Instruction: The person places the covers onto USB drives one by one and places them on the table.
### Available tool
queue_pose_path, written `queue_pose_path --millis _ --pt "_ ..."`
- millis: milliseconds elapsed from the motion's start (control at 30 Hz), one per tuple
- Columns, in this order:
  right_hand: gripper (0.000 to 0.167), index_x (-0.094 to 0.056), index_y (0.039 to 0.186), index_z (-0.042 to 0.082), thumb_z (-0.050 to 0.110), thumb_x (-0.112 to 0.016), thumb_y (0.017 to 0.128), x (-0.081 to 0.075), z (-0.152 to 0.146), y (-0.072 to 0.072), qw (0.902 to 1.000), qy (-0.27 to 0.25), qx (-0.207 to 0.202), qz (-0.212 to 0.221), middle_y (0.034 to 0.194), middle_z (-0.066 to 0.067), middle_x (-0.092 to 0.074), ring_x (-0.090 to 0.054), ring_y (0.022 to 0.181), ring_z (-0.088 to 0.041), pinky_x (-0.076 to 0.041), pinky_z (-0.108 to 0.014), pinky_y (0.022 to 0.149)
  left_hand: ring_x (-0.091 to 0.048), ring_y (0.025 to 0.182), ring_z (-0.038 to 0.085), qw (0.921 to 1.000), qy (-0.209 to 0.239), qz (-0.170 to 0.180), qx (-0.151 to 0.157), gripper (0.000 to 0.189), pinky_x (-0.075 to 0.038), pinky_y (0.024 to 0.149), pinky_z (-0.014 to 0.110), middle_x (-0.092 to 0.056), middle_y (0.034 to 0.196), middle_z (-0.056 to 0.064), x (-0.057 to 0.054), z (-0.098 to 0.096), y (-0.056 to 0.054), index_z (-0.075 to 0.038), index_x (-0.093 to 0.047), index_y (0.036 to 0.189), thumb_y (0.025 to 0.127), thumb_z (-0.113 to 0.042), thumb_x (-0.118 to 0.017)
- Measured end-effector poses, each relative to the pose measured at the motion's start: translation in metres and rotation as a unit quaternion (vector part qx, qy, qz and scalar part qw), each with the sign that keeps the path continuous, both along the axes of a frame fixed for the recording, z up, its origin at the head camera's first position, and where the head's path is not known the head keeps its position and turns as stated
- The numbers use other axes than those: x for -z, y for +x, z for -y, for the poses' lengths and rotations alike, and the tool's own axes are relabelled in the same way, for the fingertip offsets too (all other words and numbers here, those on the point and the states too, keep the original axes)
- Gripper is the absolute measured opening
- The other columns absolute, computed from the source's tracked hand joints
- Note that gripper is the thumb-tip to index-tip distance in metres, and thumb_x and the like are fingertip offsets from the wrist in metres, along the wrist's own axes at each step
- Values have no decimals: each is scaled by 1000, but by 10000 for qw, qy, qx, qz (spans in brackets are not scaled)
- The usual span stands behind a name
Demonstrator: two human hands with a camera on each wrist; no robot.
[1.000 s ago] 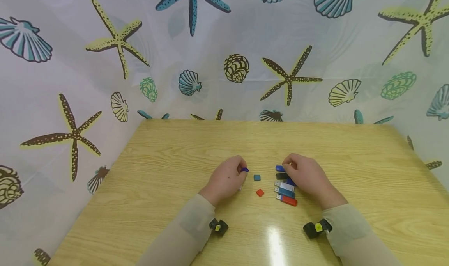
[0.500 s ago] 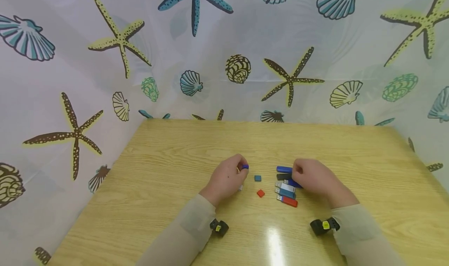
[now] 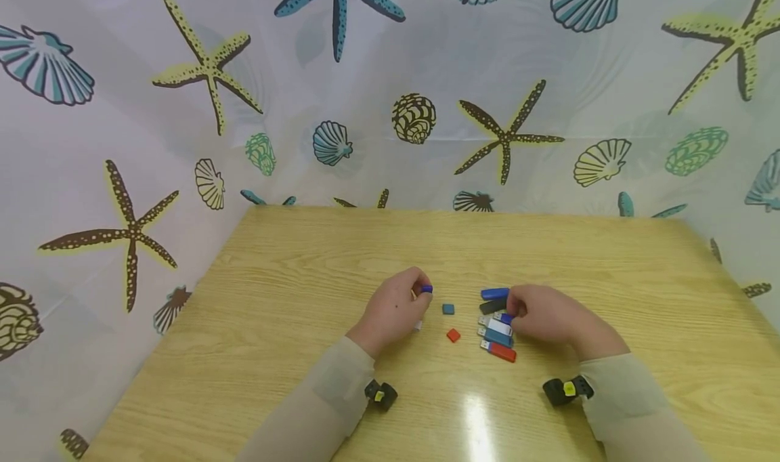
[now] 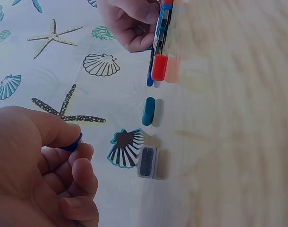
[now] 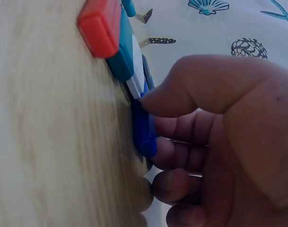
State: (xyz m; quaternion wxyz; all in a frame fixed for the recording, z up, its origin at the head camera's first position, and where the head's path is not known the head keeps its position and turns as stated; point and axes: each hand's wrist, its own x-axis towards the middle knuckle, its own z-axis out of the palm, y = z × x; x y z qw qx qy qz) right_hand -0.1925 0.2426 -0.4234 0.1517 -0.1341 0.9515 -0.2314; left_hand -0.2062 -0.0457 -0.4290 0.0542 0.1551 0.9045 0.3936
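My left hand pinches a small blue USB cap between thumb and index finger, above the table. My right hand has its thumb and fingertips on a dark blue USB stick, whose metal plug points left. That stick lies partly in the row, beside a white USB stick. Nearer me in the row are a teal USB stick and a red USB stick. Beyond the hand's stick lie a black USB stick and a brighter blue USB stick.
Between the hands, a teal cap and a red cap lie on the wooden table. A pale cap sits beside my left hand. A curtain printed with shells and starfish hangs behind the table.
My right hand has left the far blue stick, shifting right and then toward me onto the dark blue one. The black stick has turned slightly. My left hand stays nearly still with the blue cap.
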Motion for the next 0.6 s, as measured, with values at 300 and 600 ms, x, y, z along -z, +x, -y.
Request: queue_pose_path --millis 300,600 --pt "14 -60 92 11 11 -71 83 -2 3 3 9999 72 3 70 82 -1 -57 -53 75 -19 -41 -36 66 -53 66 14 10000 37 -33 38 6 -46 60 32 -61 89 -6 0 1 0 -21 -62 106 102 -25 -62" --pt "11 -56 85 14 14 -67 87 -1 3 0 9998 30 -3 -193 73 0 -52 -49 67 -17 -38 -34 61 -55 74 15 9999 108 78 27 6 -48 65 32 -61 93 -7 -1 1 0 -22 -62 107 102 -26 -62"
